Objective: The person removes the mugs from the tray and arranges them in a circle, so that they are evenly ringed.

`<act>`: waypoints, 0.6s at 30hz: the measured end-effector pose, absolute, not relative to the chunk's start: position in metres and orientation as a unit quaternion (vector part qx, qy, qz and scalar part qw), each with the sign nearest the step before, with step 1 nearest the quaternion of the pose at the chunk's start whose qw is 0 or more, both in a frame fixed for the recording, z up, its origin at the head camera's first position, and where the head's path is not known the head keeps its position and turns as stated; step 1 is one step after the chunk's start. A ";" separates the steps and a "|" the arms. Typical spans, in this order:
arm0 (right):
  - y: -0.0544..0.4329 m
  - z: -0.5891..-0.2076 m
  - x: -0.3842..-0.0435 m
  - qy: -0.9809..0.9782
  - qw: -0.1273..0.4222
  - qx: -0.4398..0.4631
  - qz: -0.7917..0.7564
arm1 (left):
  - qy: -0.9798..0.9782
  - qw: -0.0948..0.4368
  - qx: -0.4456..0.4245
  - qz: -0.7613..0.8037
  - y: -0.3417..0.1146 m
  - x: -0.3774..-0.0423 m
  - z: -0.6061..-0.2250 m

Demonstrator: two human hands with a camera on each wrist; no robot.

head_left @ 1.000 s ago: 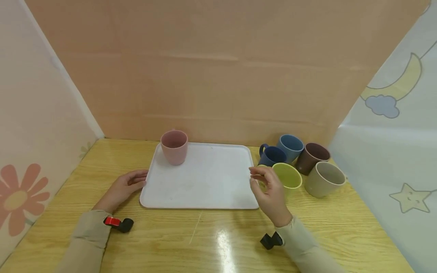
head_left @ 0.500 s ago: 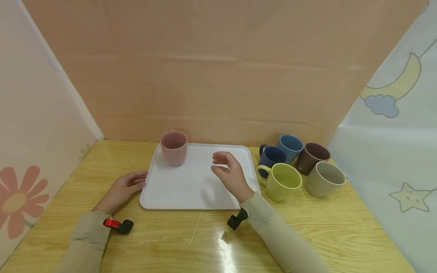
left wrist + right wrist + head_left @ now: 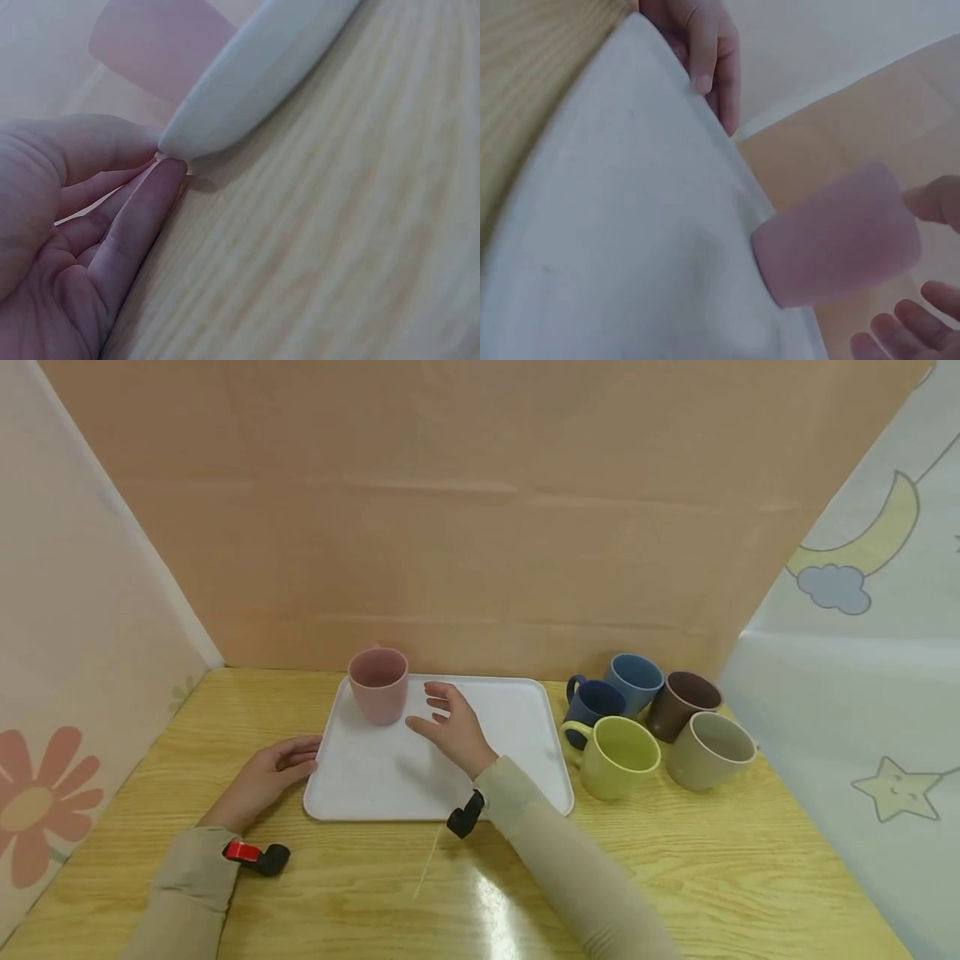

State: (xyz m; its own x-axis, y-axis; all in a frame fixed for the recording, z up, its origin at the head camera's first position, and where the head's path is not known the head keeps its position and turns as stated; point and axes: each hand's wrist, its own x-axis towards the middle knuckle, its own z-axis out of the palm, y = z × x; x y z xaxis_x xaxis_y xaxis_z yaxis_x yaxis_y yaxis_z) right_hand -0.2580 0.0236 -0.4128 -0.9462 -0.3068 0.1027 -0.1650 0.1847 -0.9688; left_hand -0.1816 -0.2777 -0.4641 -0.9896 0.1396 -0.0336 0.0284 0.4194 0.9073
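Note:
My left hand (image 3: 258, 783) lies at the left edge of a white tray (image 3: 367, 781), its thumb and a finger pinching the rim, as the left wrist view shows. On the tray's back left corner stands a pink mug (image 3: 380, 692), upright; its handle is mostly hidden behind it. Over the tray, just right of this mug, my right hand (image 3: 455, 732) is raised with thumb and fingers spread apart, holding nothing. The right wrist view has the thumb close to the mug's upper part (image 3: 877, 202); whether they touch I cannot tell.
Right of the tray several mugs stand clustered: yellow-green (image 3: 618, 758), dark blue (image 3: 592, 703), lighter blue (image 3: 635, 681), brown (image 3: 682, 706) and beige (image 3: 711, 752). A tan backdrop (image 3: 487, 527) rises behind the wooden table (image 3: 360, 893), with patterned walls at both sides.
My right hand has moved left from beside the yellow-green mug, across the tray, to near the pink mug. The left hand and all the mugs have stayed in place.

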 end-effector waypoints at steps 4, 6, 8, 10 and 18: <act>0.011 -0.420 -0.269 0.770 0.052 -0.158 -0.616 | 0.840 0.047 0.057 0.537 -0.279 -0.181 -0.465; 0.006 -0.423 -0.274 0.766 0.046 -0.158 -0.622 | 0.840 0.047 0.056 0.538 -0.279 -0.181 -0.465; 0.000 -0.424 -0.277 0.763 0.041 -0.158 -0.626 | 0.840 0.048 0.054 0.537 -0.279 -0.181 -0.465; -0.005 -0.426 -0.280 0.768 0.039 -0.158 -0.620 | 0.841 0.049 0.049 0.537 -0.278 -0.182 -0.465; -0.025 -0.434 -0.291 0.777 0.035 -0.145 -0.612 | 0.843 0.048 0.042 0.535 -0.277 -0.183 -0.466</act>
State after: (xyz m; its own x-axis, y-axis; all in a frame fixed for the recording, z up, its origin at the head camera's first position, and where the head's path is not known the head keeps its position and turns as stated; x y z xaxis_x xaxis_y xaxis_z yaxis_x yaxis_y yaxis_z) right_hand -0.2907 -0.0254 -0.4339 -0.9554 -0.2685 0.1231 -0.1826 0.2093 -0.9606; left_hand -0.1828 -0.2770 -0.4656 -0.9917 0.1232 -0.0359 0.0199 0.4244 0.9053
